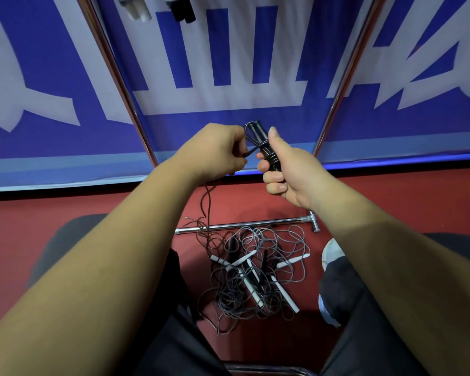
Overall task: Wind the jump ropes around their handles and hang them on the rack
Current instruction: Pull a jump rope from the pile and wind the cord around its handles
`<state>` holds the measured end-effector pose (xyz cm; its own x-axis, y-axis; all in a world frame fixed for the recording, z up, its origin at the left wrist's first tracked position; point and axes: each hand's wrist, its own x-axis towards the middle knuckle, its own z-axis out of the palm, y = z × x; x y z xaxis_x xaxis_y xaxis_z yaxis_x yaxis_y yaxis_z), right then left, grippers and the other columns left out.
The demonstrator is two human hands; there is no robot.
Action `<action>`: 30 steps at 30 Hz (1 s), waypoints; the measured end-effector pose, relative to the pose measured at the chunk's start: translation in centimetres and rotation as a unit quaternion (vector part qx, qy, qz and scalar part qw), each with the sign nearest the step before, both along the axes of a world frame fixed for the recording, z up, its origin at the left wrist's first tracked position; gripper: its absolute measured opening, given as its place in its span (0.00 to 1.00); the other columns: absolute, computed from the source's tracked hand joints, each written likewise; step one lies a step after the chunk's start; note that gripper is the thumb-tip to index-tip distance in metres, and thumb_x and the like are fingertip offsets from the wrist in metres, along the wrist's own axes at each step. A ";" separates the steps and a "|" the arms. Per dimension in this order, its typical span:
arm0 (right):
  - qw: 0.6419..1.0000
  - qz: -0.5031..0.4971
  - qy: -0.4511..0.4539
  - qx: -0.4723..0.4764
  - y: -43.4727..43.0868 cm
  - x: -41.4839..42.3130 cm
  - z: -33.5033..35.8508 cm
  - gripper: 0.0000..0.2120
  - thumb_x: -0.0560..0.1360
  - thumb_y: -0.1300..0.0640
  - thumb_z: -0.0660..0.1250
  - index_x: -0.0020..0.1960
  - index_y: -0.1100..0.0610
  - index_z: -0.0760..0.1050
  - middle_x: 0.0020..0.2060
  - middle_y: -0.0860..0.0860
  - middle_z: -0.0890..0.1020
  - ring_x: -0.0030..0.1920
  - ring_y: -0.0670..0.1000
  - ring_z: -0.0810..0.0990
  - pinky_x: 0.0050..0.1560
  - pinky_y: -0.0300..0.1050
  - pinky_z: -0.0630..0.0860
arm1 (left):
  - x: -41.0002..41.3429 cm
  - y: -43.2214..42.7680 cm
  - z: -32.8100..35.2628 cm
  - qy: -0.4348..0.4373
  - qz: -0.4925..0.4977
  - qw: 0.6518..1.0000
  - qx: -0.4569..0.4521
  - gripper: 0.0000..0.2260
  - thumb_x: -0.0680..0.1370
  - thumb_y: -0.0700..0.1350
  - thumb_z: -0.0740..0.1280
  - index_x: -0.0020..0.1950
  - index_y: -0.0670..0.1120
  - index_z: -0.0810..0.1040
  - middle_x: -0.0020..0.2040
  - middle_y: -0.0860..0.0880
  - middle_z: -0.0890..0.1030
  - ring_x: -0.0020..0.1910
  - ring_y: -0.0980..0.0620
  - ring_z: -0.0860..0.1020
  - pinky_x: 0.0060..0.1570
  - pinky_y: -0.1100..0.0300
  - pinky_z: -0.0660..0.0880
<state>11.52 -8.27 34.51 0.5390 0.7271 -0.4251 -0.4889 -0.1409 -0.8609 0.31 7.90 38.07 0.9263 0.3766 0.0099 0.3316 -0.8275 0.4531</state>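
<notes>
Hands occupied: black handles (257,130) gripped by right hand (288,172), cord (207,199) pinched by left hand (215,151). Cord judged light, limp; handles judged firmest hold.

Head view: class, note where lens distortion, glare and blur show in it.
Head view: the wide-angle lens bows the rack pole; glare streaks the floor bar; hung ropes at the top edge are soft; the left hand and right hand look sharp, evenly lit.

Right hand (288,172) grips black handles (258,134); left hand (215,153) pinches cord (208,202) trailing to rope tangle (255,272) on red floor (92,204) beside rack bar (242,226).
</notes>
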 end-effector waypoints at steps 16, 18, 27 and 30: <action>0.994 0.092 0.020 0.052 -0.3 -0.2 1.2 0.11 0.87 0.50 0.63 0.62 0.57 0.76 0.37 0.53 0.76 0.29 0.46 0.60 0.28 0.40 0.54 | 0.1 0.1 -0.2 -0.121 0.033 0.908 -0.400 0.13 0.84 0.60 0.66 0.64 0.58 0.83 0.42 0.51 0.78 0.30 0.52 0.67 0.32 0.61 0.72; 0.993 0.100 0.027 0.052 -0.4 -0.2 1.1 0.10 0.87 0.51 0.63 0.63 0.57 0.73 0.37 0.53 0.76 0.29 0.46 0.61 0.26 0.39 0.56 | 0.3 -0.2 -0.1 -0.143 0.036 0.915 -0.377 0.13 0.85 0.57 0.66 0.59 0.51 0.84 0.39 0.52 0.78 0.32 0.53 0.68 0.32 0.62 0.70; 0.996 0.074 0.031 0.047 -0.5 -0.6 1.3 0.11 0.86 0.54 0.63 0.63 0.60 0.75 0.39 0.54 0.76 0.29 0.46 0.65 0.23 0.38 0.58 | 0.7 -0.7 -0.6 -0.150 0.038 0.909 -0.386 0.17 0.85 0.60 0.64 0.53 0.48 0.84 0.43 0.46 0.81 0.41 0.47 0.75 0.39 0.54 0.73; 0.998 0.055 0.009 0.041 -0.3 -1.1 1.5 0.10 0.85 0.56 0.62 0.60 0.62 0.76 0.37 0.54 0.75 0.29 0.47 0.65 0.24 0.39 0.56 | 0.7 -0.8 -0.6 -0.141 0.043 0.906 -0.397 0.21 0.86 0.60 0.62 0.55 0.44 0.83 0.42 0.46 0.81 0.41 0.49 0.76 0.41 0.52 0.73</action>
<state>10.42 -8.60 36.02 0.4474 0.8139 -0.3707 -0.4893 -0.1243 -0.8632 0.97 7.10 37.51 0.8958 0.4397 -0.0651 0.1585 -0.1791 0.9710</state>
